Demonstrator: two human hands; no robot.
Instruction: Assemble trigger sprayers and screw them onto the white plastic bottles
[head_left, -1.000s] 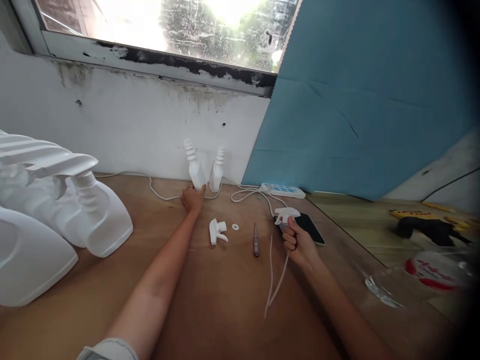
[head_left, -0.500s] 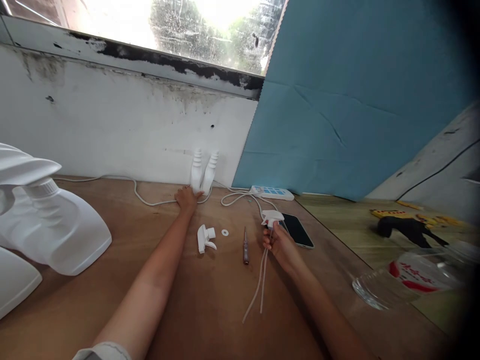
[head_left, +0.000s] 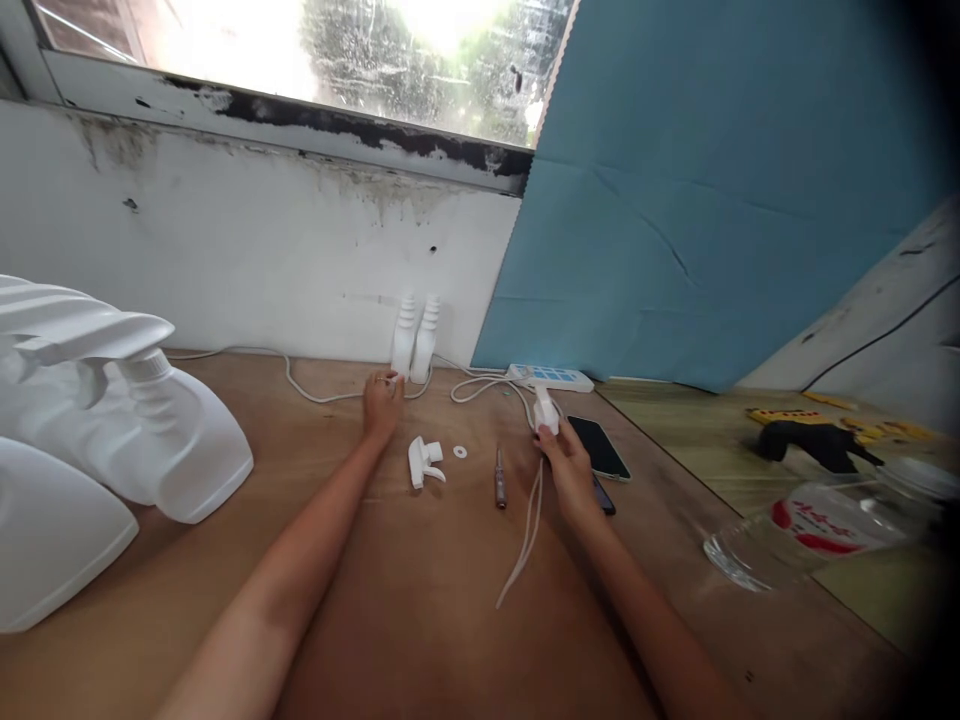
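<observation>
Two white plastic pieces with ribbed upper ends (head_left: 403,335) stand side by side against the wall. My left hand (head_left: 382,408) is at the foot of the left one, its fingers closed on the lower end. Held in my right hand (head_left: 568,455) is a white trigger spray head (head_left: 545,408), partly covered by the fingers. Thin white strands (head_left: 529,545) hang below that hand onto the table. Between my hands lie another trigger spray head (head_left: 425,462), a small white washer (head_left: 460,452) and a screwdriver (head_left: 500,482).
Large white plastic bottles (head_left: 202,440) crowd the left side. A power strip (head_left: 551,378) with a looping cable lies by the wall. Beside my right hand are a phone (head_left: 606,448) and another dark device (head_left: 603,496). A clear labelled bottle (head_left: 817,535) is at the right.
The ribbed pieces now stand straighter and closer together, with my left fingers at their base. My right hand has turned the spray head upward, uncovering the dark device beside it.
</observation>
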